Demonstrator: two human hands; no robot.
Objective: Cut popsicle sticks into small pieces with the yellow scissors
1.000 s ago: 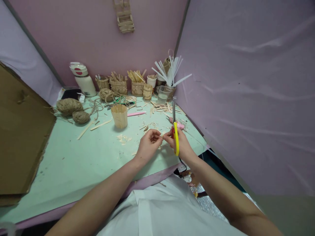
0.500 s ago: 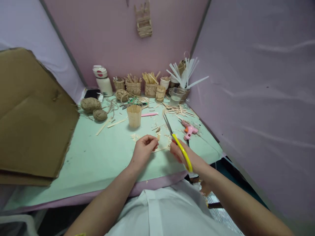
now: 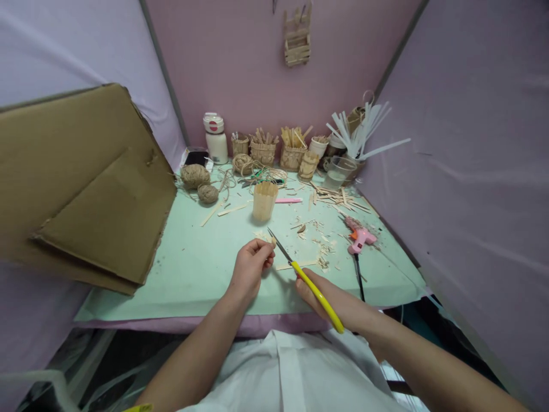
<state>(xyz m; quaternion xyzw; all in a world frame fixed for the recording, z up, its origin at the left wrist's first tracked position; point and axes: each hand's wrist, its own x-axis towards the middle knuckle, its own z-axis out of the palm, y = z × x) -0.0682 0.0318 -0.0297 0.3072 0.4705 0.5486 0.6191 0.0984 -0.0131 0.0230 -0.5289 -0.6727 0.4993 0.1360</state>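
Observation:
My left hand [image 3: 254, 262] pinches a small pale piece of wood [image 3: 273, 242] between thumb and fingertips, above the table's front half. In my right hand [image 3: 315, 289] is a pair of scissors [image 3: 316, 292] with yellow handles. Their blades point up and left, with the tips close beside the wood piece; whether they touch it I cannot tell. A flat wooden strip [image 3: 295, 265] lies on the table between my hands. Beyond them a cup made of wooden sticks [image 3: 265, 201] stands upright, with a pink pen [image 3: 289, 201] to its right.
Wood shavings [image 3: 325, 252] and a pink glue gun [image 3: 361, 239] lie to the right. Behind are loose sticks [image 3: 343, 197], twine balls [image 3: 195, 175], stick-filled baskets [image 3: 263, 153], a clear plastic cup [image 3: 338, 173] and a white bottle [image 3: 216, 140]. Cardboard [image 3: 94, 189] stands at left.
The scissors have swung left and their tips have come down to the piece in my left hand. My view has turned left, so the table appears further right.

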